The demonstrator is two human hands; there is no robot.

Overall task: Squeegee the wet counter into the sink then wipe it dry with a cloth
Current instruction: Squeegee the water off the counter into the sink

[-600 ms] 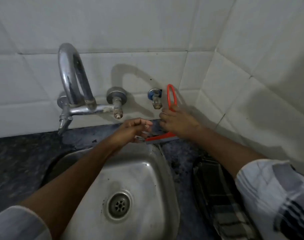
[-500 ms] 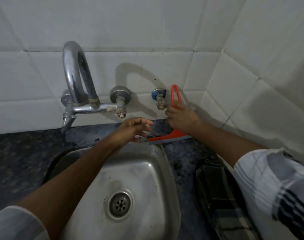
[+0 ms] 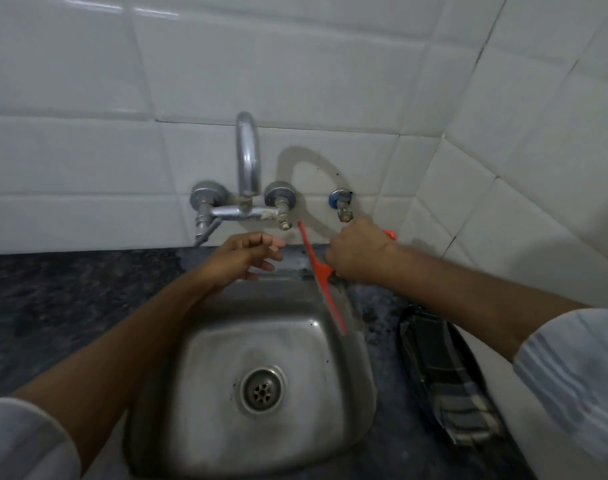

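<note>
My right hand [image 3: 356, 252] grips the handle of an orange squeegee [image 3: 321, 277]. Its blade runs from near the tap down along the right rim of the steel sink [image 3: 359, 375]. The handle's end pokes out behind my fist by the wall. My left hand [image 3: 242, 256] hovers over the back edge of the sink, fingers loosely curled and holding nothing. The dark speckled counter [image 3: 70, 296] surrounds the sink. A dark checked cloth [image 3: 444, 372] lies on the counter to the right of the sink, under my right forearm.
A chrome tap [image 3: 247, 168] juts from the white tiled wall above the sink, with a small blue-capped valve [image 3: 340, 200] to its right. The wall corner closes in on the right. The sink drain [image 3: 262, 389] sits mid-basin.
My right hand has turned the squeegee: its handle, which stood up against the wall, now points right, and the blade has swung from crosswise to lengthwise along the sink's right rim. The view shifted left.
</note>
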